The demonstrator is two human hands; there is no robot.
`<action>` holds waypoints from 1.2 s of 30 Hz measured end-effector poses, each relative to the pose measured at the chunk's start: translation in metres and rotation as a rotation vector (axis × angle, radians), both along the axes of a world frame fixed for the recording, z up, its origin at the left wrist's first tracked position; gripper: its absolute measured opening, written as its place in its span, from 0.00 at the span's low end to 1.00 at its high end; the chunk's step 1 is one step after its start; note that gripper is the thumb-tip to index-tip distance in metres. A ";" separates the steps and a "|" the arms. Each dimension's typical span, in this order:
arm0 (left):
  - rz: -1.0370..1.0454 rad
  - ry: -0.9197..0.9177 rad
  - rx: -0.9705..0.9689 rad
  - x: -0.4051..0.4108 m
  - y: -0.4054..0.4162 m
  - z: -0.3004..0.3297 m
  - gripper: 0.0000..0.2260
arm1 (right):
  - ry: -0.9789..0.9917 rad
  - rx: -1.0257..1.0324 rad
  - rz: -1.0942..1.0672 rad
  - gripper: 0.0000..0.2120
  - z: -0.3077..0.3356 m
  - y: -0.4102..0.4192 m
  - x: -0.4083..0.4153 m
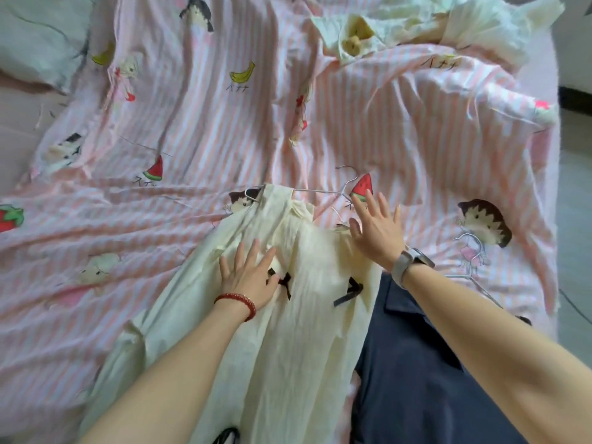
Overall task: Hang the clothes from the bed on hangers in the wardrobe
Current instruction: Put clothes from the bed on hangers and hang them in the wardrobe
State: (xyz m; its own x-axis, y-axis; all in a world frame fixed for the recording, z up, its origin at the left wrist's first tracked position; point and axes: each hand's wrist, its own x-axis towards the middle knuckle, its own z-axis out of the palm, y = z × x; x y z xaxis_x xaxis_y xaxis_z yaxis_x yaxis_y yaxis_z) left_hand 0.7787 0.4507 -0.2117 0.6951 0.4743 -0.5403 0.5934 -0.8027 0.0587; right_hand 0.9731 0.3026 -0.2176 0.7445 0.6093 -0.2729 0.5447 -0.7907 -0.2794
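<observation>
Bare forearms; red bracelet (238, 302) (left wrist), grey watch (408, 262) right.

Both arms are reaching forward, bare. The left hand (248, 277) is lying flat, fingers (253, 251) spread; the right hand (378, 230) is stretching out, fingers straight.

a pale pillow (38, 36) lies at the far left of the pink striped sheet (208, 123).

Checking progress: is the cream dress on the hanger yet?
Partly. One shoulder of the cream dress sits over the hanger; the other end near the right hand is bare.
</observation>
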 end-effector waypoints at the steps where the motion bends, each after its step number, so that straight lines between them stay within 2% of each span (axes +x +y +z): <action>1: -0.008 -0.037 0.046 -0.001 0.004 0.009 0.24 | -0.021 0.030 0.008 0.25 0.009 0.004 -0.007; 6: 0.022 -0.357 0.270 -0.031 0.031 0.067 0.21 | -0.121 0.278 0.083 0.21 0.066 0.028 -0.061; 9: 0.114 -0.548 0.371 -0.076 0.041 0.110 0.20 | -0.122 0.388 0.134 0.25 0.109 0.045 -0.107; 13: 0.266 -0.616 0.488 -0.185 0.032 0.164 0.19 | -0.076 0.482 0.298 0.23 0.162 0.064 -0.205; 19: 0.598 -0.563 0.662 -0.416 -0.012 0.215 0.16 | -0.030 0.519 0.722 0.20 0.215 0.083 -0.401; 25: 0.988 -0.345 0.852 -0.671 -0.104 0.254 0.16 | 0.034 0.566 1.190 0.18 0.243 0.081 -0.636; 27: 1.134 -0.266 0.890 -0.744 -0.143 0.268 0.19 | 0.066 0.603 1.327 0.16 0.256 0.073 -0.713; 31: 1.374 -0.168 1.009 -0.850 -0.218 0.298 0.21 | 0.202 0.664 1.595 0.16 0.277 0.049 -0.846; 36: 1.525 -0.043 1.253 -0.945 -0.285 0.344 0.20 | 0.375 0.657 1.856 0.23 0.318 0.022 -0.987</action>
State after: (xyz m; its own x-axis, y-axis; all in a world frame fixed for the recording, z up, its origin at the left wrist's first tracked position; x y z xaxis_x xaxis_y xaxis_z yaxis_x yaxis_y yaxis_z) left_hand -0.1665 0.1659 0.1326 -0.5874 0.6222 0.5176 0.7243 0.6894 -0.0068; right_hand -0.0140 0.3249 0.1005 -0.8218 0.4793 0.3080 0.2822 0.8121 -0.5108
